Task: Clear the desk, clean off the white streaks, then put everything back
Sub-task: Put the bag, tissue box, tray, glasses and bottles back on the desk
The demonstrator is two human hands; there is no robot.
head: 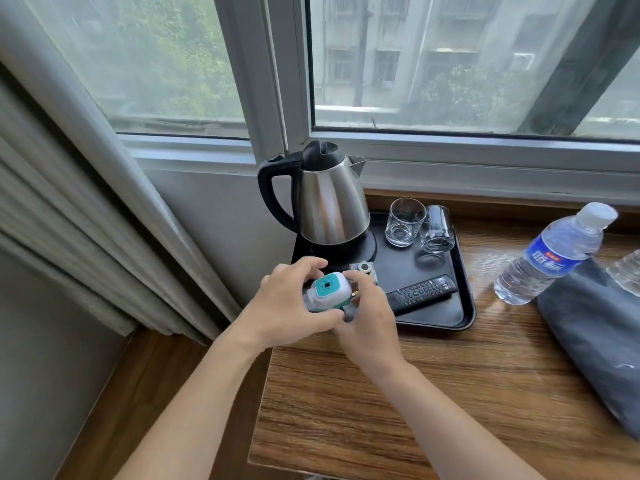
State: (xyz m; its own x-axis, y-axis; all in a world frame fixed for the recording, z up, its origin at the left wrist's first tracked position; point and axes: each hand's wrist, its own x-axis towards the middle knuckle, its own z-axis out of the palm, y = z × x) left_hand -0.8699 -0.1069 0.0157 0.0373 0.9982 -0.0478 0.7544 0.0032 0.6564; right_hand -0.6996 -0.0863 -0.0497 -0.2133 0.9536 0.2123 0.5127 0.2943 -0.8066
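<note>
Both hands hold a small white and teal plug-in device (327,289) just above the front left corner of the black tray (465,306). My left hand (287,303) curls round its left side, and my right hand (367,313) pinches its right side. The tray sits on the wooden desk (398,393) and carries a steel kettle (329,199) on its base, two glasses (405,221) (437,230), a black remote (420,292) and a small metal piece (363,268). A grey cloth (595,337) lies at the desk's right.
A water bottle (554,254) leans on the grey cloth, with part of a second bottle (627,275) at the right edge. The window sill (485,161) runs behind the desk. A curtain (86,220) hangs at the left, above wooden floor (138,393).
</note>
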